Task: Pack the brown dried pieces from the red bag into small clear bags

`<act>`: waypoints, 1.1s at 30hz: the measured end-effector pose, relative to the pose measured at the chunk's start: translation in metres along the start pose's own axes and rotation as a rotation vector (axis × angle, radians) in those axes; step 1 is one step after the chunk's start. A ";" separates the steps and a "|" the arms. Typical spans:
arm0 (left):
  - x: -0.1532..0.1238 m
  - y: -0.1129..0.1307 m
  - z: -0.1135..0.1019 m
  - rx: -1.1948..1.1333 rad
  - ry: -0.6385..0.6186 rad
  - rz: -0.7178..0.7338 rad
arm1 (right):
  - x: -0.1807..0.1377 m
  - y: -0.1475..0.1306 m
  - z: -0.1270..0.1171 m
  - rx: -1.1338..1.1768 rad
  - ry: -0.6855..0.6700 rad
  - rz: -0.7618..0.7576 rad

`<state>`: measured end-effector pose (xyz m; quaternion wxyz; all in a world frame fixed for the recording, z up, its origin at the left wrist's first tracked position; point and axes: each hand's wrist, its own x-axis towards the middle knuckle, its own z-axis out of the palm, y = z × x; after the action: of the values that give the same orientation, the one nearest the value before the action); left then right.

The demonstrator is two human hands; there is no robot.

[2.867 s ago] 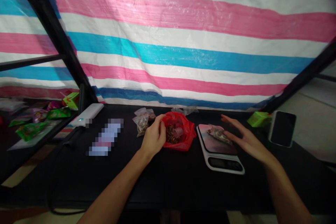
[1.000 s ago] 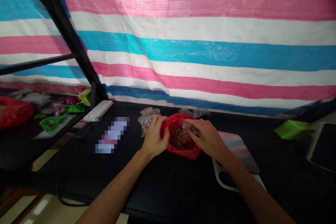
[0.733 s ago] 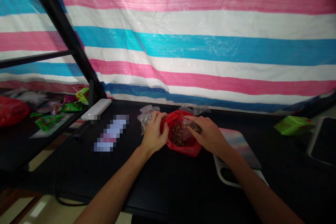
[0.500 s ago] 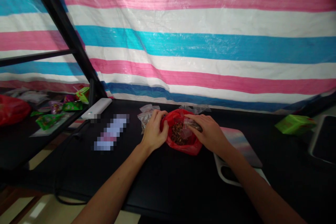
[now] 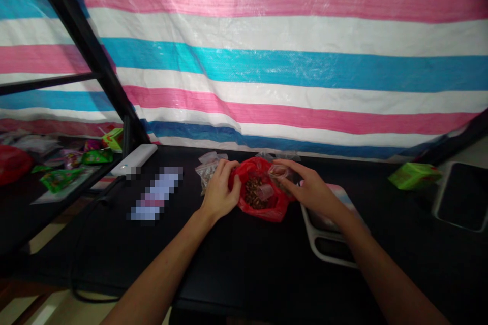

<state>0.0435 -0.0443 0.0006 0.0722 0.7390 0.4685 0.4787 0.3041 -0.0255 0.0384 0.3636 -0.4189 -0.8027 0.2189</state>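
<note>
A red plastic bag (image 5: pixel 263 215) stands with its mouth spread, holding many small brown pieces (image 5: pixel 253 194) that look like screws, though they are too small to be sure. A small clear cup (image 5: pixel 266 192) lies tilted on these pieces. My left hand (image 5: pixel 224 188) is closed on the bag's left rim. Over the right rim, my right hand (image 5: pixel 308 185) pinches a small clear plastic bag (image 5: pixel 279 171) with brownish contents. Just behind my left hand are small clear zip bags (image 5: pixel 206 171) of greyish pieces.
Right of the red bag lies a flat scale (image 5: pixel 314 244), partly under my right forearm. A green box (image 5: pixel 415 176) and a dark-screened phone (image 5: pixel 462 197) are farther right. At left are a white power strip (image 5: pixel 139 156), a pixelated item (image 5: pixel 158 193) and a black cable (image 5: pixel 72 259).
My right hand has drawn back to the right with the small clear bag, away from the cup. The cup now rests on the brown pieces. My left hand stays on the rim.
</note>
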 end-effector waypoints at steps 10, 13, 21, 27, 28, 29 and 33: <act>0.000 -0.004 0.001 0.022 0.062 -0.018 | -0.042 0.029 -0.097 -0.121 -0.188 0.281; 0.000 -0.005 0.002 0.032 0.075 -0.018 | -0.049 0.039 -0.102 -0.140 -0.232 0.351; 0.002 -0.006 0.004 0.051 0.071 -0.015 | -0.039 0.046 -0.110 -0.261 0.137 0.285; 0.003 -0.005 0.003 0.065 0.050 -0.021 | -0.040 0.046 -0.116 -0.243 0.115 0.340; 0.003 -0.005 0.003 0.069 0.046 -0.019 | -0.040 0.045 -0.116 -0.260 0.137 0.347; 0.003 -0.004 0.002 0.071 0.043 -0.017 | -0.039 0.044 -0.116 -0.279 0.171 0.353; 0.003 -0.004 0.002 0.066 0.055 -0.014 | -0.038 0.036 -0.116 -0.302 0.261 0.369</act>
<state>0.0423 -0.0393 -0.0006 0.0382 0.7243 0.4909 0.4826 0.4264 -0.0316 0.0742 0.3515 -0.6324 -0.6825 0.1035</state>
